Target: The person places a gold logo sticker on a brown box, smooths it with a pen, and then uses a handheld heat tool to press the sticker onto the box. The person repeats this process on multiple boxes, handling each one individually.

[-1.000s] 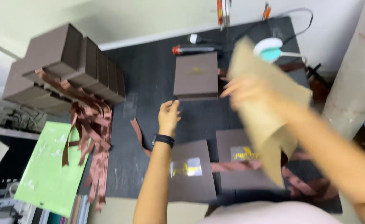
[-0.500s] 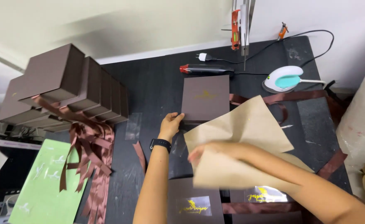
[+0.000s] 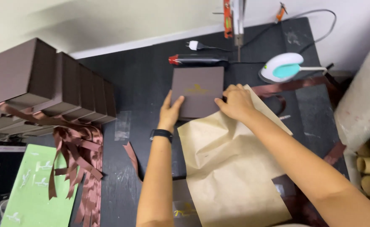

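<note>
A flat brown box (image 3: pixel 198 86) with a gold mark lies on the black table (image 3: pixel 143 80). My left hand (image 3: pixel 171 110) rests flat against its lower left edge, a dark band on the wrist. My right hand (image 3: pixel 235 102) presses on the top of a creased sheet of tan paper (image 3: pixel 231 168), right at the box's lower right edge. The sheet lies spread over the table toward me and covers other brown boxes (image 3: pixel 184 206), whose corners show beneath it.
Brown boxes (image 3: pixel 46 84) are stacked at the left, with brown ribbon strips (image 3: pixel 77 168) hanging below them beside a green sheet (image 3: pixel 35 189). A dark red-tipped tool (image 3: pixel 197 60), a white and teal tape dispenser (image 3: pixel 282 67) and cables sit at the back. Cardboard rolls (image 3: pixel 368 166) are at the right.
My right hand has laid the tan paper down flat on the table and moved up to the box's edge. My left hand stayed at the box. The view shifted closer.
</note>
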